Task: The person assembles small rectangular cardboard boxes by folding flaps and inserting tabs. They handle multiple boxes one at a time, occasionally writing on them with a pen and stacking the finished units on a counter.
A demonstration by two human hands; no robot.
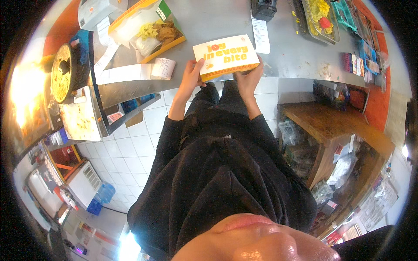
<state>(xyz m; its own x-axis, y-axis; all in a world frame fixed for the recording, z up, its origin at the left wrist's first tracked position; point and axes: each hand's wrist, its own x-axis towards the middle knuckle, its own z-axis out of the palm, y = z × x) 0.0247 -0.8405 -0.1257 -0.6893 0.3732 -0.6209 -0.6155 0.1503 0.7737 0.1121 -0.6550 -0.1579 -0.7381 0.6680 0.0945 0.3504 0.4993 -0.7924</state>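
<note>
A closed white and yellow cardboard food box [225, 56] is held level between my two hands at the near edge of the steel counter [209, 19]. My left hand [191, 75] grips its left side, thumb along the front corner. At the right front corner, my right hand [250, 79] holds it with the fingers partly hidden underneath. To the left lies an open food box [150, 32] with yellow rice, browned pieces of food and a white wrapped bundle inside. A long curling paper receipt [130, 73] stretches in front of that box.
Back right stands a clear tray [321, 19] of yellow rice with a red piece in it. A black device [264, 8] has a paper slip [261, 37] below it. A lidded pot [64, 71] is far left. A wooden shelf unit [322, 115] stands right of me.
</note>
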